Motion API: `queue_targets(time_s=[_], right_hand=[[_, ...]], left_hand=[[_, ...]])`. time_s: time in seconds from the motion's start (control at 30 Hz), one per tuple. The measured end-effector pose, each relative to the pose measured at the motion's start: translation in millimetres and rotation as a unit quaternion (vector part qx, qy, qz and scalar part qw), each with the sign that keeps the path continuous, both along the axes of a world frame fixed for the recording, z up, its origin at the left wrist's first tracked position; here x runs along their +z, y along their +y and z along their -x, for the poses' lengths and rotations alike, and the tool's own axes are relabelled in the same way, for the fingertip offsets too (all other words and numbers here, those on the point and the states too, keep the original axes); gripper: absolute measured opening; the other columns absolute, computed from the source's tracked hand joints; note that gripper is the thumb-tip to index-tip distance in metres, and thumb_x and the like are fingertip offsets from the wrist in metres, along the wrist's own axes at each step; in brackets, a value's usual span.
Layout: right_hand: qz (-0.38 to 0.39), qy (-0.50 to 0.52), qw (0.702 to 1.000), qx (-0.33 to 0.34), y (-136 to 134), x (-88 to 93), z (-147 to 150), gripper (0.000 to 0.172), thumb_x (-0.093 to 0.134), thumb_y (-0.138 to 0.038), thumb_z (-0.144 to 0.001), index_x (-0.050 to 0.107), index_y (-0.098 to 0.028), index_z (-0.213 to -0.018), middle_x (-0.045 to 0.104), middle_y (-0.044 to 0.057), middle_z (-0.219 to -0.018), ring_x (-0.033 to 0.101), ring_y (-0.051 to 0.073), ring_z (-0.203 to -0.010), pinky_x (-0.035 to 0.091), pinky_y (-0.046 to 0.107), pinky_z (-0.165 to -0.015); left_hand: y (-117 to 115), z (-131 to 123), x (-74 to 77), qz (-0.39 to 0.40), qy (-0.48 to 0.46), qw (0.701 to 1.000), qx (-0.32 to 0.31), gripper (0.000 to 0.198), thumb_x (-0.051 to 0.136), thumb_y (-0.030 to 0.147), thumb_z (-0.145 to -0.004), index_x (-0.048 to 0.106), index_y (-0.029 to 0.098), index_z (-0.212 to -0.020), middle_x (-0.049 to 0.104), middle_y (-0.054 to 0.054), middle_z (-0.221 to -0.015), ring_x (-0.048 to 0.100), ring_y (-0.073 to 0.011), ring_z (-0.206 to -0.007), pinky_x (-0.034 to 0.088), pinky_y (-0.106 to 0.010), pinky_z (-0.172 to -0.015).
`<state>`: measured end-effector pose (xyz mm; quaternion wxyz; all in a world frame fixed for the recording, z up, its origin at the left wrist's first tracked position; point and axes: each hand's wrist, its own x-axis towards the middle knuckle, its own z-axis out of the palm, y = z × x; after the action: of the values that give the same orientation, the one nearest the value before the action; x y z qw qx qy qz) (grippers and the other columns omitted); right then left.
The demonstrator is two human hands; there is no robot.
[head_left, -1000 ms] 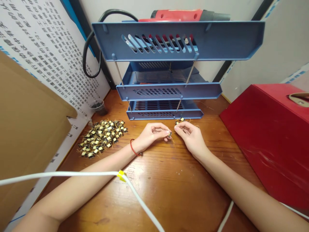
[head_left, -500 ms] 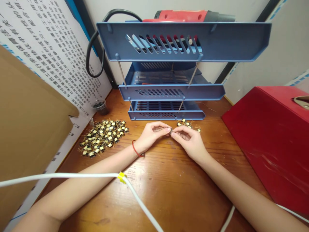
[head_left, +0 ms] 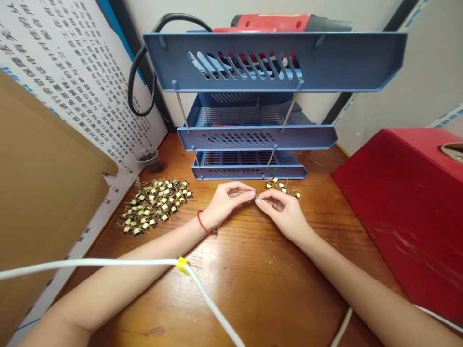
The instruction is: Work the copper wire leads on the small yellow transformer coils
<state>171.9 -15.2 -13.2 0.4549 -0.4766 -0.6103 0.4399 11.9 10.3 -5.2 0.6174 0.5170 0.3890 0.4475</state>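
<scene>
My left hand (head_left: 229, 202) and my right hand (head_left: 285, 212) meet over the wooden table, fingertips almost touching. Between them they pinch one small transformer (head_left: 256, 195); its dark pin side shows, while the fingers cover most of it. A red cord bracelet circles my left wrist. To the left lies a large heap of small transformers (head_left: 155, 205), with yellow-wrapped bodies, black bases and thin copper-coloured wire ends. Just behind my right hand sits a smaller group of transformers (head_left: 277, 184) of the same kind.
A blue three-tier tray rack (head_left: 249, 140) stands at the back, a red heat gun (head_left: 275, 23) on top. A clear cup (head_left: 152, 161) of dark bits is at back left. A red box (head_left: 398, 207) stands right. A white cable (head_left: 213, 308) crosses in front.
Both hands stay in nearly the same place with the small transformer between them. The fingertips have shifted only very slightly.
</scene>
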Motion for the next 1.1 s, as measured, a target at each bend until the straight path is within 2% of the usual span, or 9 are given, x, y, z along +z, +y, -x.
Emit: queue_targets(time_s=[0.2,0.37,0.7,0.93,1.1], right_hand=[[0.002,0.028,1.000,0.011,1.3,0.2,-1.5,0.020,0.062,-0.039,-0.074,0.058,-0.019,-0.072,0.062,0.002,-0.071,0.056,0.016,-0.068,0.046,0.030,-0.065],[0.018,0.012,0.999,0.033,-0.3,1.2,-0.9,0.017,0.063,-0.036,-0.073,0.060,-0.019,-0.076,0.063,0.003,-0.074,0.058,0.017,-0.070,0.046,0.032,-0.068],[0.002,-0.001,0.999,0.035,-0.7,4.2,-1.5,0.014,0.063,-0.030,-0.070,0.061,-0.018,-0.076,0.062,0.002,-0.070,0.053,0.014,-0.062,0.043,0.028,-0.061],[0.008,0.001,0.999,0.038,-1.2,3.0,-2.1,0.019,0.065,-0.033,-0.070,0.062,-0.018,-0.080,0.062,0.002,-0.071,0.055,0.014,-0.063,0.044,0.028,-0.060],[0.013,0.007,0.999,0.035,0.9,-0.5,-1.9,0.021,0.063,-0.038,-0.073,0.061,-0.018,-0.078,0.065,0.004,-0.076,0.059,0.017,-0.070,0.048,0.031,-0.067]], left_hand=[[-1.4,0.3,0.7,-0.001,-0.008,1.000,-0.030,0.020,0.072,0.028,-0.065,0.066,0.011,-0.074,0.066,-0.003,-0.065,0.059,-0.0114,-0.063,0.046,-0.025,-0.068],[-0.9,0.0,-0.4,-0.009,0.005,1.000,-0.017,0.023,0.072,0.031,-0.064,0.066,0.011,-0.073,0.067,-0.003,-0.069,0.059,-0.0124,-0.065,0.046,-0.026,-0.069],[-0.3,-0.1,-0.6,-0.007,-0.006,1.000,-0.016,0.021,0.073,0.029,-0.062,0.066,0.011,-0.072,0.067,-0.003,-0.070,0.061,-0.0124,-0.066,0.047,-0.025,-0.069],[0.8,-0.4,-0.6,0.005,-0.020,1.000,-0.018,0.019,0.072,0.027,-0.064,0.066,0.011,-0.072,0.066,-0.002,-0.066,0.060,-0.0116,-0.064,0.047,-0.025,-0.068],[2.4,1.0,-2.4,0.004,-0.015,0.999,-0.032,0.019,0.072,0.026,-0.065,0.066,0.010,-0.074,0.066,-0.003,-0.068,0.059,-0.0106,-0.064,0.046,-0.024,-0.068]])
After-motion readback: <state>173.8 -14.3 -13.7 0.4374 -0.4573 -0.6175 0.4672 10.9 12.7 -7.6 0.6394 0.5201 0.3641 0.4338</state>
